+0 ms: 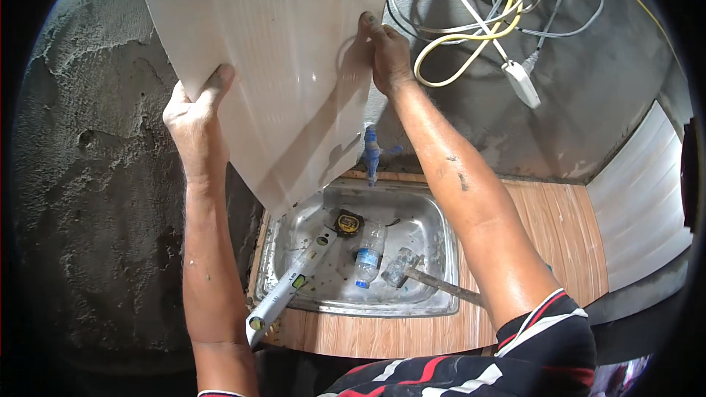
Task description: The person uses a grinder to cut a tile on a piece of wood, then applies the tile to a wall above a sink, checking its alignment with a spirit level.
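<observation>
A large, glossy pale tile (287,51) is held up and tilted in front of the rough wall, its lower corner over the sink. My left hand (197,119) grips its left edge, with the thumb on the face toward me. On its right edge my right hand (391,55) is closed, thumb on the same face; the fingers behind the tile are hidden. A shadow of my right arm falls across the tile. Beside its lower right edge a blue tap (372,153) sticks out from the wall.
Below is a steel sink (447,250) in a wood-patterned counter (551,213). In it lie a tape measure (347,223), a plastic bottle (369,257), a hammer (401,267) and a spirit level (290,287) across its rim. Tangled cables (485,29) hang upper right. Another tile (643,198) leans at right.
</observation>
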Motion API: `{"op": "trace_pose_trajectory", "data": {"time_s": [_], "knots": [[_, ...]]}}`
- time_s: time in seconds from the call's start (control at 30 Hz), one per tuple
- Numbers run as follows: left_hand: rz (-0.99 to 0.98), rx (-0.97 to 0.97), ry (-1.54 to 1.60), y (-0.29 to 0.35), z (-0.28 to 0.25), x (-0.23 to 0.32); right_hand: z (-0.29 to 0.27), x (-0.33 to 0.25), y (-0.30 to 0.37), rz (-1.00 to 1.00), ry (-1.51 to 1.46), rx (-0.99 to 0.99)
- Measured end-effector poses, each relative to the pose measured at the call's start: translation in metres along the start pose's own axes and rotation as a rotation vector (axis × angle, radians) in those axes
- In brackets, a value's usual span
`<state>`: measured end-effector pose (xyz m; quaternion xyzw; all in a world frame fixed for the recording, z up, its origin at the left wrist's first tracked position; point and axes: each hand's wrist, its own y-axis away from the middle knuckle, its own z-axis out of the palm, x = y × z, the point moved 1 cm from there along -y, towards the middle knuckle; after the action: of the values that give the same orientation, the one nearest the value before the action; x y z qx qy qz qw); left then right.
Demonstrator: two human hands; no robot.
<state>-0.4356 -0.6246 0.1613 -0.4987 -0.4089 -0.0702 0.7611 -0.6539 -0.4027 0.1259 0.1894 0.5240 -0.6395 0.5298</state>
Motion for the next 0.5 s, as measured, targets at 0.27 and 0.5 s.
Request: {"op": "trace_pose_trajectory", "data": {"time_s": [0.27,0.5], "knots": [[-0.032,-0.045,0.013,-0.039,0.007,-0.032,-0.008,0.012,-0.006,-0.154,0.084,0.238],[-0.091,-0.057,0.051,-0.065,0.012,-0.063,-0.009,0.010,0.002,-0.230,0.006,0.262]]}}
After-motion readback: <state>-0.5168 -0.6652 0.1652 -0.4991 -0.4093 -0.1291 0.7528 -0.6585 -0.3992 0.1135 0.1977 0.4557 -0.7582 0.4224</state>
